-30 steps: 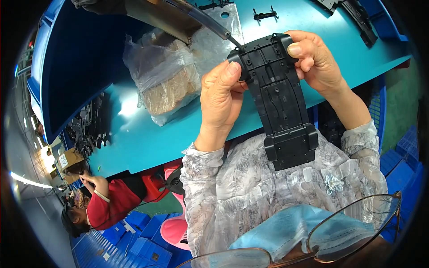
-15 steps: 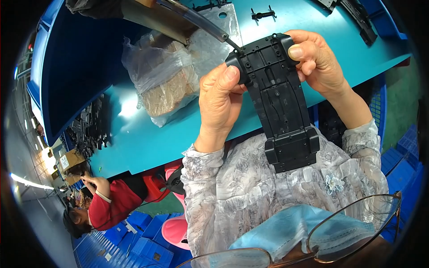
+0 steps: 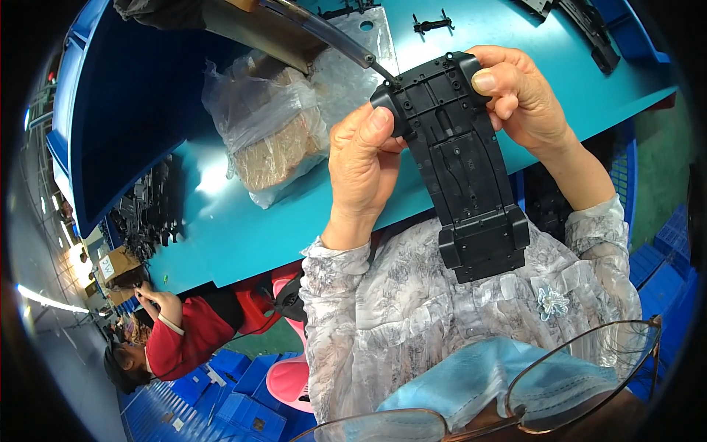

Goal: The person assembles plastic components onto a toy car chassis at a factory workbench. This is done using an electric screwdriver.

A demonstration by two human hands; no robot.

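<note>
- Fingers of left hand (image 3: 361,156) and right hand (image 3: 524,99) pinch tight the black chassis (image 3: 468,180) between them.
- Driver (image 3: 345,44) meets its corner beyond the left thumb (image 3: 376,125).
- Likely fastening; next calls for steadiness.

factory workshop, co-worker (image 3: 193,335), blue crates (image 3: 237,414), piled parts (image 3: 151,206)

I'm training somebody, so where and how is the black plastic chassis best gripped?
Probably by the left flare and right flare at the black plastic chassis's far end, coming from its outer sides, as the left hand and right hand do. The flares are rounded and project beyond the narrower middle, offering edges to wrap. Keep clear of the tool tip at the far-left corner.
</note>
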